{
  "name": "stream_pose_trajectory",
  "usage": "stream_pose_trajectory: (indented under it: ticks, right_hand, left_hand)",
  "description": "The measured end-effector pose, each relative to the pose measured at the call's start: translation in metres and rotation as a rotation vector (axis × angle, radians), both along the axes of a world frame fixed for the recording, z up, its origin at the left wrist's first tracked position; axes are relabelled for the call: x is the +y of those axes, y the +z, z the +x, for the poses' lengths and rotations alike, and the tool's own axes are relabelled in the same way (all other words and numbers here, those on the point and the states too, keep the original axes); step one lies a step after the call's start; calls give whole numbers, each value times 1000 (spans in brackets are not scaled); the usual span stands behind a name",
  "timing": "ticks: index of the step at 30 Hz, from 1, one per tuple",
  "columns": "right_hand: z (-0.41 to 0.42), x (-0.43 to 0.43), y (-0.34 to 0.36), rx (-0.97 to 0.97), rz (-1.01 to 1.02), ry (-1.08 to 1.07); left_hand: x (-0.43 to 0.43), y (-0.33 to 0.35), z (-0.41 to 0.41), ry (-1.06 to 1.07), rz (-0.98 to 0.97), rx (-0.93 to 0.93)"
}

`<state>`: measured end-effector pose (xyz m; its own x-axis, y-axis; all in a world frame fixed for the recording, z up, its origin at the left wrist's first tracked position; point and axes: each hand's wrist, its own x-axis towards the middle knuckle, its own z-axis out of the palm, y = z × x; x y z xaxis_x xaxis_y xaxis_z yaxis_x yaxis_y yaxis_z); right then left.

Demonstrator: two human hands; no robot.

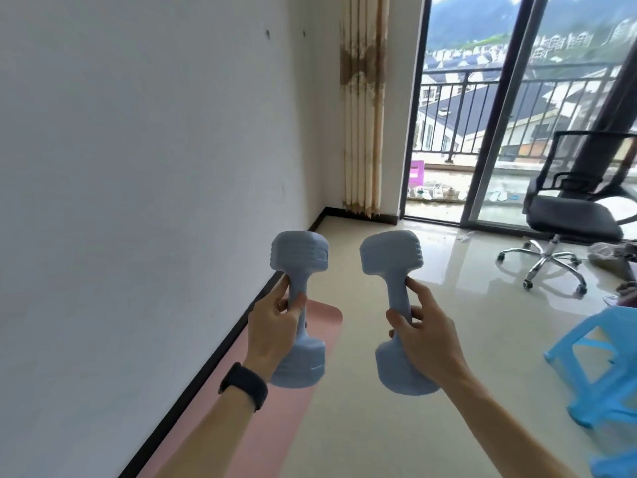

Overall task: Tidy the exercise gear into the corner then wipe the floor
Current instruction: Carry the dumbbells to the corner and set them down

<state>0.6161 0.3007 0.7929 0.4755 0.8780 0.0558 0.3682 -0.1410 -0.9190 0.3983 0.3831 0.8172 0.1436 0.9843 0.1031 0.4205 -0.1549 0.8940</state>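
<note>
I've got a dumbbell per hand: left hand (272, 326) curled round the left dumbbell (299, 251) handle, right hand (424, 336) round the right dumbbell (391, 251). Both long axes approx upright, heads top & bottom, held in mid-air over pink mat (241, 391) & floor (379, 426), near the wall (155, 167).

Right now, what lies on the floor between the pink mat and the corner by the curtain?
Only bare floor shows in the head view; the left dumbbell hides part.
</note>
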Motion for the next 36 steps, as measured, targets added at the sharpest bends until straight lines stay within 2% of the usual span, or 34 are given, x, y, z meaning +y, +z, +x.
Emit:
stream_pose_trajectory:
  ticks: [6,15,25,27,29,33,36]
  right_hand:
    - [78,81,-2,21,12,-58]
    - [197,274,-13,8,0,-153]
    - [316,454,-25,40,-98,-219]
    - [364,509,-43,43,-132,-219]
    - [375,527,-47,32,-137,-195]
    - [459,612,-71,50,-173,-150]
    - [505,670,-81,58,-220,-125]
  left_hand:
    - [96,1,79,-38,40,-2]
    - [319,-27,199,-131,78,8]
    - [521,-51,333,-194,-84,41]
    - [575,-71,383,-194,-106,36]
    - [589,-73,395,-192,-125,36]
    - [658,-91,473,-110,-162,-12]
    - [711,-97,515,-90,-202,19]
